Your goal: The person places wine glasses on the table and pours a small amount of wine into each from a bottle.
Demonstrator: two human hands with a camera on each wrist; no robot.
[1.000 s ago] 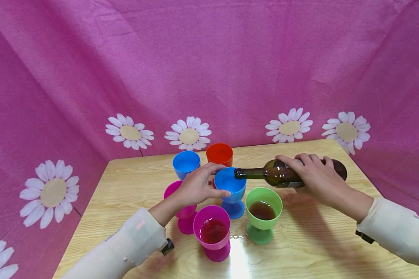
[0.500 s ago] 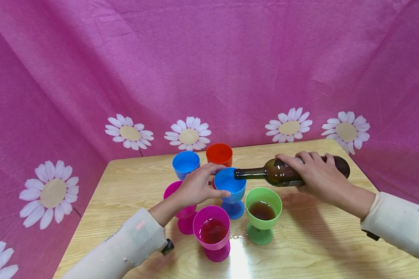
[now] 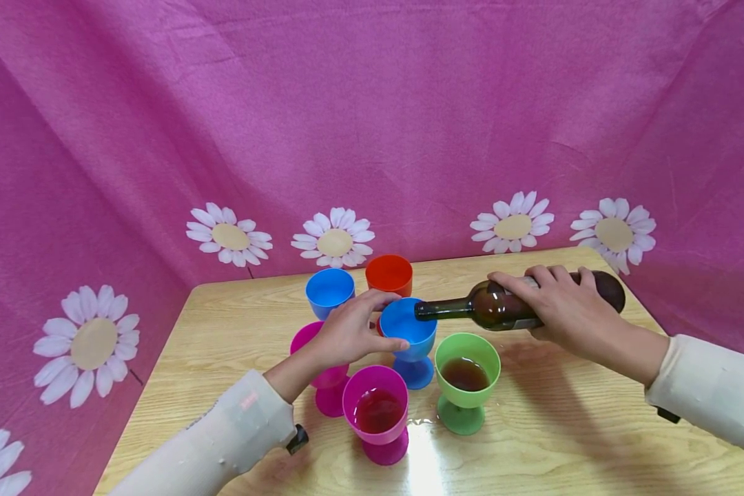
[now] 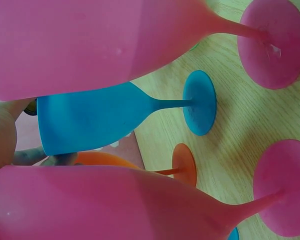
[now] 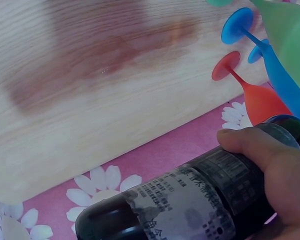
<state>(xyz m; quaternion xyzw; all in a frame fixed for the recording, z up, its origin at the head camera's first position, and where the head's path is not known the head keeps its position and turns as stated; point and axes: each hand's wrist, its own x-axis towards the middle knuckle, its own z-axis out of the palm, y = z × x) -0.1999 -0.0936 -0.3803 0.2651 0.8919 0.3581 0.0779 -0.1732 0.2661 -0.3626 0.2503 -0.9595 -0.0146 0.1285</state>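
Observation:
In the head view my left hand (image 3: 353, 331) holds a blue goblet (image 3: 409, 331) by its bowl, thumb on the near side and fingers on the far side. The goblet stands upright on its foot. My right hand (image 3: 567, 310) grips a dark wine bottle (image 3: 496, 305) from above, tipped on its side. The bottle's mouth lies over the blue goblet's rim; whether liquid flows is too small to tell. A labelled stretch of the bottle (image 5: 185, 205) shows in the right wrist view. Close by stand a green goblet (image 3: 468, 358) with brown liquid and a pink goblet (image 3: 377, 406) with red liquid.
A second pink goblet (image 3: 330, 396) stands partly hidden behind my left wrist. Further back are another blue goblet (image 3: 330, 291) and a red-orange goblet (image 3: 389, 274). Wet spots lie on the wooden table (image 3: 235, 331) near the green goblet. Pink flowered cloth (image 3: 409, 124) surrounds the table's far sides.
The bottle's base end has risen a little and shifted right, along with my right hand. Its mouth has stayed at the blue goblet's rim. My left hand has not visibly moved.

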